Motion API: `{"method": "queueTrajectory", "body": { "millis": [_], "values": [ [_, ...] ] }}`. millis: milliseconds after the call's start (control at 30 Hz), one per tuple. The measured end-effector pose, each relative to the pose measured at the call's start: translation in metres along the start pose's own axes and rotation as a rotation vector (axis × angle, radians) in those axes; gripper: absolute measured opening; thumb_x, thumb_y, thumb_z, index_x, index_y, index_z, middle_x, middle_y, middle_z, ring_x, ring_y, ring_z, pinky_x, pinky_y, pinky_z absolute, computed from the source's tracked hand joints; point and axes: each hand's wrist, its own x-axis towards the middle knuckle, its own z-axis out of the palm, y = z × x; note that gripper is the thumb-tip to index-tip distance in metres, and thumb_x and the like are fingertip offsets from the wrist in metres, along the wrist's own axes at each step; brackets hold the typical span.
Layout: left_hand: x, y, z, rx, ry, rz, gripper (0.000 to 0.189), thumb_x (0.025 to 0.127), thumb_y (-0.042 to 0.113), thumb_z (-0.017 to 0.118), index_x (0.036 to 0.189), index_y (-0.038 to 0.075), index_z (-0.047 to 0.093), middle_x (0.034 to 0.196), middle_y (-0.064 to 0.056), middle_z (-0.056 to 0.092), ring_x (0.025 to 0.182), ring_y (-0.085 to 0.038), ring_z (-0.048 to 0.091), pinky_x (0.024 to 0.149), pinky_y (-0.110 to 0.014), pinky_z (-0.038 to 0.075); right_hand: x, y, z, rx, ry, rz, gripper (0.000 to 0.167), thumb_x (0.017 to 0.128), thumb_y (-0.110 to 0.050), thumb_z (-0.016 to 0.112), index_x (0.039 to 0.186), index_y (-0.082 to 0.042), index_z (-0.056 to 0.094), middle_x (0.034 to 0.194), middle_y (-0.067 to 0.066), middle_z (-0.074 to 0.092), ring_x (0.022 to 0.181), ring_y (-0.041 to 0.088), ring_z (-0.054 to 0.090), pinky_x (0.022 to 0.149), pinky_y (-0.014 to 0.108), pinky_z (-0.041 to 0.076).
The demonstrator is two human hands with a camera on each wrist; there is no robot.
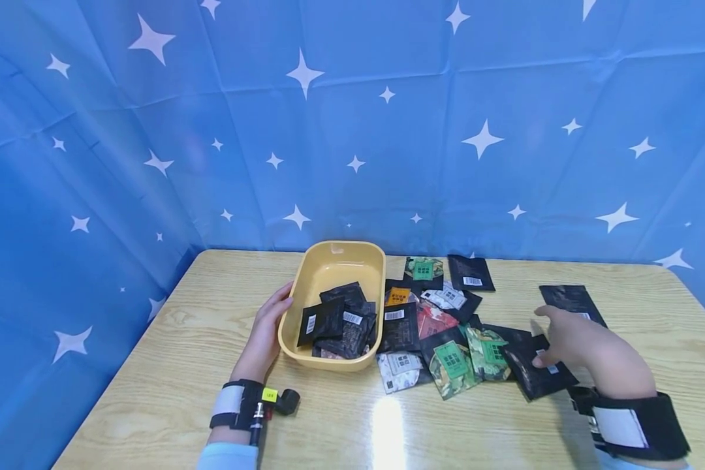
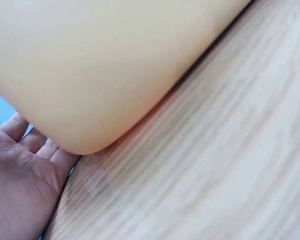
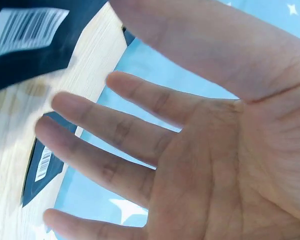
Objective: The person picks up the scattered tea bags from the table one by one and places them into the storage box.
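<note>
Lbls [image 1: 452,360] + barcodes [image 3: 29,31] on pkts [image 1: 401,334] — no txt legible.

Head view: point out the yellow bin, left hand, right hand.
Yellow bin [image 1: 345,277]: head view, bare inside surface toward its far end.
Left hand [image 1: 270,321]: head view, back of the hand.
Right hand [image 1: 577,339]: head view, back of the hand.

Tray [image 1: 331,264]: just right of fingers of left hand [image 1: 270,323], touching them. Piled packets [image 1: 322,320] inside its near half. Scattered packets [image 1: 451,359]: left of fingers of right hand [image 1: 576,336], between them and tray, some overlapping. One packet [image 1: 534,380] under right thumb, contact unclear; another packet [image 1: 568,298] just beyond right fingers. Table [image 1: 153,365] beneath; backdrop [image 1: 352,130] behind, beyond all fingers.
</note>
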Motion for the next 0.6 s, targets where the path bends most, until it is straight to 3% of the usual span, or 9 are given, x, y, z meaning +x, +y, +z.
{"method": "queueTrajectory", "body": {
  "millis": [400, 600],
  "values": [
    [0.0, 0.002, 0.002, 0.004, 0.001, -0.016, 0.053, 0.101, 0.013, 0.043, 0.152, 0.0, 0.034, 0.156, -0.011, 0.033, 0.139, -0.025, 0.035, 0.112, -0.032, 0.034, 0.007, 0.011, 0.009, 0.039, 0.003, 0.018, 0.084, 0.062, -0.015, 0.093, 0.121, 0.017, 0.044, 0.111, 0.039, 0.054, 0.102, 0.053, 0.053, 0.084, 0.062, 0.048],
    [0.0, 0.002, 0.002, -0.001, -0.001, -0.011, 0.053, 0.101, 0.013, 0.043, 0.152, 0.0, 0.034, 0.156, -0.011, 0.033, 0.139, -0.025, 0.036, 0.112, -0.032, 0.034, 0.008, 0.011, 0.011, 0.06, -0.018, 0.027, 0.078, 0.061, -0.014, 0.093, 0.116, 0.015, 0.045, 0.104, 0.032, 0.057, 0.095, 0.045, 0.056, 0.081, 0.058, 0.049]
  ]
}}
